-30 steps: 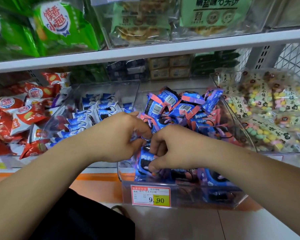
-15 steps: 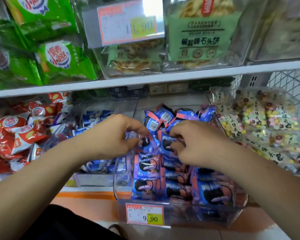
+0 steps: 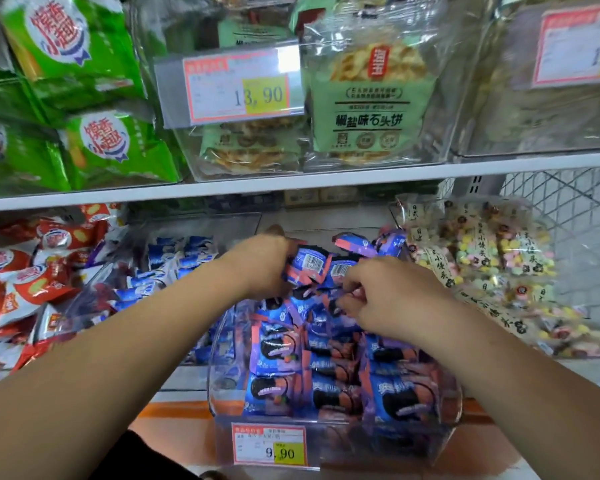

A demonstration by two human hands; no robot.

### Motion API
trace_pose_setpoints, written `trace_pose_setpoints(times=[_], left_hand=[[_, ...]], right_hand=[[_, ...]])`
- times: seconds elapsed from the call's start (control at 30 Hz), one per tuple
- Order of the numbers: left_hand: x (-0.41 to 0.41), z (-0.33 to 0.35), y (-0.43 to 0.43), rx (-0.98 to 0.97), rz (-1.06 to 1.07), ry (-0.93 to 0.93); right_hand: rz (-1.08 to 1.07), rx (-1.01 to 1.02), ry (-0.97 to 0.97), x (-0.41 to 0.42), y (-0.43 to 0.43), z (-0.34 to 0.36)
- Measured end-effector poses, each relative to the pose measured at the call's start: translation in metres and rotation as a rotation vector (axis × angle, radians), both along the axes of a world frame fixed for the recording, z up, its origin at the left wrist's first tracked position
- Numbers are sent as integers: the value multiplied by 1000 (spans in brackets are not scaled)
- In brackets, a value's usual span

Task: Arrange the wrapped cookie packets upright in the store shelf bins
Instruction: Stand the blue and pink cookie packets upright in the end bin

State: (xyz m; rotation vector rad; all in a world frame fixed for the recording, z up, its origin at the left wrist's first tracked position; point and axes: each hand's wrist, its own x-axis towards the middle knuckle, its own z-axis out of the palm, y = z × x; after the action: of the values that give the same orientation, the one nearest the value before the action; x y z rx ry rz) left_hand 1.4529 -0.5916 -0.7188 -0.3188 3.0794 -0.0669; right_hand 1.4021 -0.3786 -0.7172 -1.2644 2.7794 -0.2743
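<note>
The left forearm (image 3: pixel 118 351) and right forearm (image 3: pixel 516 368) come in from the lower corners of the frame, bare right to its edges. The left hand (image 3: pixel 260 268) and right hand (image 3: pixel 392 296) are bare too. Black clothing (image 3: pixel 142 455) shows at the bottom edge, left of centre

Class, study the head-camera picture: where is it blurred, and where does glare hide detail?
Head view: the left hand and right hand are motion-blurred among the cookie packets; glare washes out the upper right price tag; the 9.90 tag reads clearly.
</note>
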Motion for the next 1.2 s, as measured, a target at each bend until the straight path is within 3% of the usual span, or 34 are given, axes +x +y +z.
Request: trace_pose_setpoints(times=[0.1,0.27,0.4,0.5,0.6,0.7,0.87,1.0,1.2], left_hand=[[21,11,1,63,-25,100],[56,33,14,216,-46,220],[65,24,48,422,-83,76],[61,5,69,352,-98,-30],[63,-4,83,333,-152,-146],[71,-2,79,449,-204,-252],[87,15,19,266,-208,-65],[59,24,-20,118,-125,134],[-15,8,-37,14,-156,31]], right_hand=[[-19,-65,-31,0,3,4],[-73,-251,127,1,14,20],[-150,-228,285,1,17,20],[-125,-313,302,0,20,20],[79,-384,93,5,9,21],[227,-115,-230,15,-13,12],[236,199,-223,4,-31,19],[203,6,-260,-21,-61,34],[152,-30,-168,-50,-91,20]])
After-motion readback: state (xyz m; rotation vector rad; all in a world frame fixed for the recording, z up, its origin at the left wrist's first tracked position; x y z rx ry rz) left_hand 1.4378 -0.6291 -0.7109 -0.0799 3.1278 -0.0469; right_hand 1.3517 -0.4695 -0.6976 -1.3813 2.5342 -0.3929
